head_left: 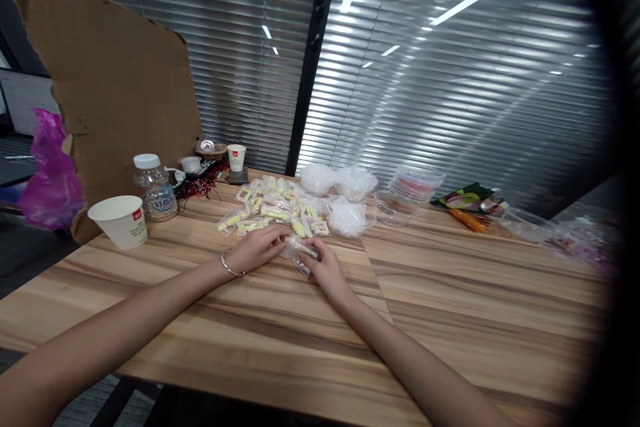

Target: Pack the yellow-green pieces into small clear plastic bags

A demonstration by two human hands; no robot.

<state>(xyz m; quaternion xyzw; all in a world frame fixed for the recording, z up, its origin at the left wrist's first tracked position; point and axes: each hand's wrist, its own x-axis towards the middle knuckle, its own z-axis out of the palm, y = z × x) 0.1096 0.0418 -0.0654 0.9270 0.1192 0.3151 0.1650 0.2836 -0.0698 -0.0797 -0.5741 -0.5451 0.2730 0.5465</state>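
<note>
Both hands meet near the middle of the wooden table (320, 320). My left hand (260, 247), with a silver bracelet at the wrist, has its fingers closed on the left edge of a small clear plastic bag (302, 265). My right hand (324, 263) grips the same bag from the right, its thumb and fingers around a small pale item that I cannot make out. Just beyond the hands lies a pile of small clear packets with yellow and pink contents (274, 208). Crumpled clear plastic (347, 216) sits right of the pile.
A large paper cup (121, 225) and a white-capped bottle (156, 193) stand at the left, before a cardboard sheet (120, 73). Behind the pile is a smaller cup (237, 157). Stacked clear containers (414, 185), a green packet (469, 197) and orange objects (468, 220) are at the right.
</note>
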